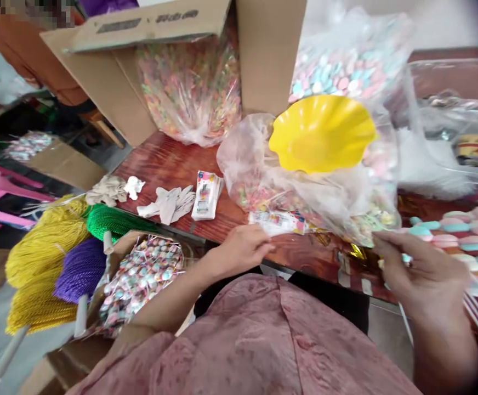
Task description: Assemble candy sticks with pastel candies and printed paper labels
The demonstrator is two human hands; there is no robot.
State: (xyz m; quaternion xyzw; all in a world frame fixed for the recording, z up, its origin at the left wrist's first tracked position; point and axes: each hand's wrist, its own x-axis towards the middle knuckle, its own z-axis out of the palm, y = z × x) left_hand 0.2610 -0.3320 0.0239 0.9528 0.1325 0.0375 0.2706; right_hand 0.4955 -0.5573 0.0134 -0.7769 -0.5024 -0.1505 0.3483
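Observation:
My left hand (241, 248) rests at the front edge of the red-brown table (169, 162), fingers pinched on a small printed packet (280, 222). My right hand (417, 269) is at the right, fingers curled around something small that I cannot make out, close to a row of pastel candies (456, 233). Just beyond both hands lies a clear plastic bag (305, 186) of small coloured candies. A yellow scalloped bowl (321, 131) sits on top of that bag.
A second printed packet (206, 195) and white paper bits (169, 203) lie on the table to the left. Big candy bags (192, 90) lean on cardboard boxes (140, 33) behind. At lower left are a box of wrapped sweets (140, 277) and yellow, green and purple cord bundles (53, 258).

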